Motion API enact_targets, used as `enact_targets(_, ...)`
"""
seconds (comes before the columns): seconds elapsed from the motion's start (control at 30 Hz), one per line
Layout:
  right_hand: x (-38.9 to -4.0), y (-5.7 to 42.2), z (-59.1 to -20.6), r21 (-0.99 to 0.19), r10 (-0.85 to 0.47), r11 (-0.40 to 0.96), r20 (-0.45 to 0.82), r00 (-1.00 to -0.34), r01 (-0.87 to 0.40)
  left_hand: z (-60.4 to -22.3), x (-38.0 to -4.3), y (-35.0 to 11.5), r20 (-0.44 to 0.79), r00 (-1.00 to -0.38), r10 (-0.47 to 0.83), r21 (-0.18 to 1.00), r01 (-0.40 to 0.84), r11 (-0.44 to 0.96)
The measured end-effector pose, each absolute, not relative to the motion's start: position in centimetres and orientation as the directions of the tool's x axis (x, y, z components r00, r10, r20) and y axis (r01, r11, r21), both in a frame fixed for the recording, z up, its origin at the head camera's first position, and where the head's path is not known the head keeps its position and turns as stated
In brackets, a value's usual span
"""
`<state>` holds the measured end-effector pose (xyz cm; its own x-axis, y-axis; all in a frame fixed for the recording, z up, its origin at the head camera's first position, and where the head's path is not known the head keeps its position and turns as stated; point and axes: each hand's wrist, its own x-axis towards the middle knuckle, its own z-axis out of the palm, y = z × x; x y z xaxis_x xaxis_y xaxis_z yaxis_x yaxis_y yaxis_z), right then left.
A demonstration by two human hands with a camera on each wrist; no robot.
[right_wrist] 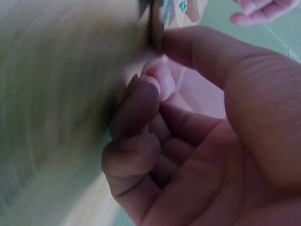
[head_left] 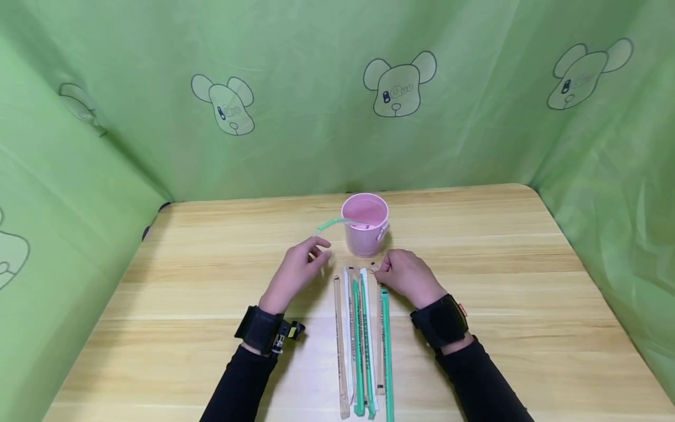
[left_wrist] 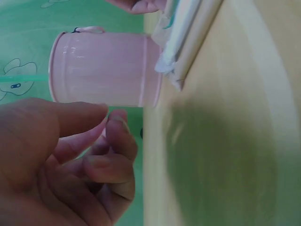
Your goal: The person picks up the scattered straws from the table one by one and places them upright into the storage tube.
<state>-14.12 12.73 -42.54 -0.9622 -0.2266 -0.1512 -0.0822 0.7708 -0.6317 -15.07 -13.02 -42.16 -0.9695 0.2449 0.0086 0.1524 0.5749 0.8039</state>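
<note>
My left hand (head_left: 299, 266) hovers left of the pink bucket (head_left: 364, 239), its fingers loosely bent with nothing between them. A pale straw with a green end (head_left: 329, 224) leans out over the bucket's rim above that hand. In front of the bucket lies a row of wrapped straws in brown, white and green (head_left: 358, 346). At the row's far right end, my right hand (head_left: 411, 278) pinches the upper tip of a brown-wrapped straw (head_left: 380, 351). In the right wrist view the thumb (right_wrist: 197, 44) lies against that tip, which is blurred and partly hidden.
The wooden table (head_left: 211, 234) carries the bucket and straws. Green cloth (head_left: 306, 158) with printed bear heads hangs along the back and both sides. Beside the brown-wrapped straw, a green-wrapped straw (head_left: 387, 357) lies outermost on the right.
</note>
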Motion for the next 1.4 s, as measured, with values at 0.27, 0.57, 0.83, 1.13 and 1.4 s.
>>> enact_targets(0.27,-14.4,12.9,-42.3,-0.641,-0.204,0.765,-0.145,-0.968,-0.066,-42.0,-15.2,-12.8,0.022,-0.965,0.262,0.800,0.174,0.573)
enact_targets(0.57,-14.7,12.9,-42.7,-0.766,-0.261,0.640,-0.148,-0.954,-0.057,-42.3,-15.1,-12.6,-0.060,-0.955,0.291,0.767,0.142,0.625)
enact_targets(0.83,-14.6,12.7,-42.7,-0.872,-0.296,0.487,-0.204,-0.933,0.036,-43.0,-14.8,-12.5,-0.082,-0.932,0.352,0.746,0.177,0.642)
enact_targets(1.13,-14.8,12.8,-42.7,-0.806,-0.288,0.592,-0.215,-0.933,0.003,-42.9,-14.6,-12.6,-0.129,-0.933,0.337,0.755,0.129,0.643)
enact_targets(1.4,-13.9,11.2,-42.3,-0.710,-0.237,0.701,-0.146,-0.960,-0.065,-43.0,-14.7,-12.6,-0.133,-0.930,0.342,0.757,0.128,0.641)
